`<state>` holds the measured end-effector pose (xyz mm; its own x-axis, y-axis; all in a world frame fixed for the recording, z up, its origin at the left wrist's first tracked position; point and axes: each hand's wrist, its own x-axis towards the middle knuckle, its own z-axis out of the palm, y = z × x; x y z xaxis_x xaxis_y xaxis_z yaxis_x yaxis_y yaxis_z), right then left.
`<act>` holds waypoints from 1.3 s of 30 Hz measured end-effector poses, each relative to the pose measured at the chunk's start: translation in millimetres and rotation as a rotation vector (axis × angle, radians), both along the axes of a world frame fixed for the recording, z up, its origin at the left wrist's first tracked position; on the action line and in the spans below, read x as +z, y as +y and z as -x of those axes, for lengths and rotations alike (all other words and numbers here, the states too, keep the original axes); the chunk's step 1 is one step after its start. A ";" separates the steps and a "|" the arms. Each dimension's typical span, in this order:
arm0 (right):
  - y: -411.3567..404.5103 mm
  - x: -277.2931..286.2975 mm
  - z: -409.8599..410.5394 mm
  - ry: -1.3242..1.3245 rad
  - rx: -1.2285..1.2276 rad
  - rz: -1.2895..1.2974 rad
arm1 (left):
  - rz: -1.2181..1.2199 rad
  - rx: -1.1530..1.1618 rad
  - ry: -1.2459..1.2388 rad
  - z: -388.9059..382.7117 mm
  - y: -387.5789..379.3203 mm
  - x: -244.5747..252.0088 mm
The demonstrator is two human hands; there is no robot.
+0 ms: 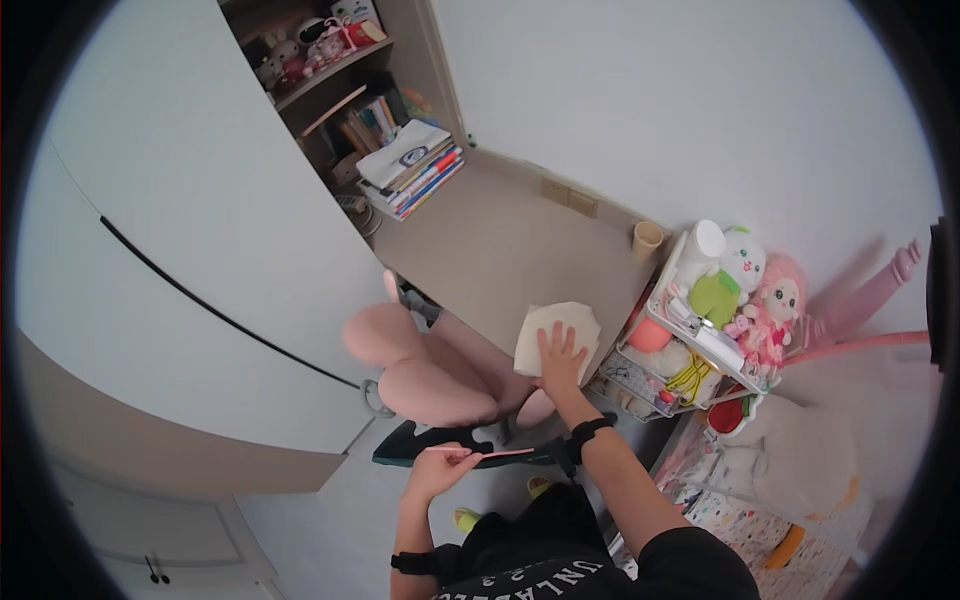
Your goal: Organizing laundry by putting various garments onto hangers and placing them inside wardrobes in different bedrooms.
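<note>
My right hand point(561, 356) lies with fingers spread on a folded cream cloth point(534, 330), pressing it flat at the front right corner of the beige desk point(480, 247). In front of my body, away from the desk, my left hand point(444, 471) pinches a thin pink flat object point(510, 453), seen nearly edge-on; I cannot tell what it is. A pink padded chair point(435, 394) stands at the desk's front edge, between the left hand and the desk.
A stack of books and papers point(412, 176) stands at the desk's far left, a tan cup point(647, 238) at its back right corner. To the right is a white wire cart point(701, 341) with plush toys and a doll point(780, 300). A white cabinet point(202, 225) borders the left.
</note>
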<state>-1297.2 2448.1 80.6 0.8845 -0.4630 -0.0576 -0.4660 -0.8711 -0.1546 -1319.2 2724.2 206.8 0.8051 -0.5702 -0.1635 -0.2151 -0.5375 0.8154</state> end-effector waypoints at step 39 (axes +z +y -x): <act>703.6 195.1 107.5 0.191 1.918 -0.779 | -0.171 1.397 -0.713 278.6 587.3 65.6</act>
<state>-1404.7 3151.7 275.7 0.0698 0.9892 0.1287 0.6948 0.0443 -0.7178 -1597.8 3311.4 272.4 0.5954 0.6432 0.4814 0.2117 -0.7036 0.6783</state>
